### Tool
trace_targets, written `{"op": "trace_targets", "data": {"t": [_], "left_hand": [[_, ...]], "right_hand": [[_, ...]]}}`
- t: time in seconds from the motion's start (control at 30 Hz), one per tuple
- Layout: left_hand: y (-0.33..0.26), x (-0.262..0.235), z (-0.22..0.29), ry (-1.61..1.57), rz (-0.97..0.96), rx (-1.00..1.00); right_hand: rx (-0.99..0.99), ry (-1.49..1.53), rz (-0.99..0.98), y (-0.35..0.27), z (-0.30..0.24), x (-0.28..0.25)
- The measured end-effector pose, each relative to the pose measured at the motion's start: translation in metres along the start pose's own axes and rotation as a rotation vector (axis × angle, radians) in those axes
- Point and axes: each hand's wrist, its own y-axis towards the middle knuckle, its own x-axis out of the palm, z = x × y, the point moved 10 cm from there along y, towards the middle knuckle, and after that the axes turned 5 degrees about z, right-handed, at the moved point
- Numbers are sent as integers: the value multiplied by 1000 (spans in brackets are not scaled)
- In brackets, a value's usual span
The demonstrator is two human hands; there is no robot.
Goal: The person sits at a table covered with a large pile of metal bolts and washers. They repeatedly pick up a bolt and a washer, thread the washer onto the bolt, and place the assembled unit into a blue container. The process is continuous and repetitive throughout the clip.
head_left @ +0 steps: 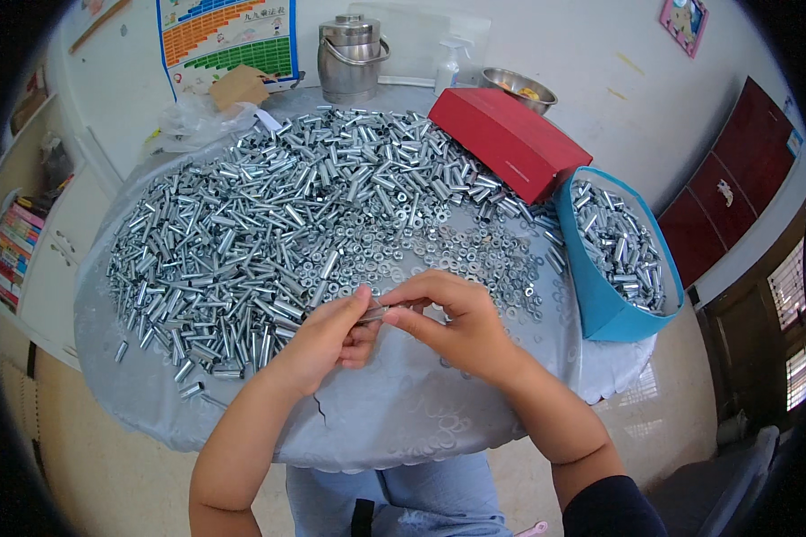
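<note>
Both hands meet over the near middle of the table, fingertips together. My left hand point(327, 340) is closed, pinching a slim silver metal piece point(375, 313) between thumb and curled fingers. My right hand point(457, 324) grips the other end of that piece with thumb and forefinger. The fingers cover much of it, so its exact kind cannot be made out. Just beyond the hands lie loose nuts and washers point(475, 259). A large heap of shiny metal sleeves and bolts point(233, 233) spreads to the left and back of the table.
A blue fabric bin point(613, 327) full of metal sleeves stands at the right edge. Behind it a red box point(515, 139) lies tilted against the heap. Along the back are a steel lidded pail point(349, 67), a spray bottle point(448, 70), a steel bowl point(546, 97) and a plastic bag point(188, 125).
</note>
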Motion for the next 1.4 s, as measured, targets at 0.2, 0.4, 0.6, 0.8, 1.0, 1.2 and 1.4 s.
{"op": "trace_targets", "data": {"t": [0.2,0.4,0.6,0.8,1.0,1.2,1.4], "left_hand": [[5,-12,6,-52,20,86],[7,-19,8,-42,71,97],[6,-16,9,4,45,97],[4,-14,8,38,57,93],[4,-15,9,49,44,105],[1,-14,11,55,92,104],[3,-15,10,73,79,99]], "right_hand": [[90,-304,-304,-1,2,-6],[150,-560,-530,-18,36,4],[155,-549,-504,-23,43,6],[155,-563,-478,-19,45,1],[162,-580,-391,-15,44,0],[40,-696,-238,-12,43,-8],[53,-682,-289,-9,47,-3]]}}
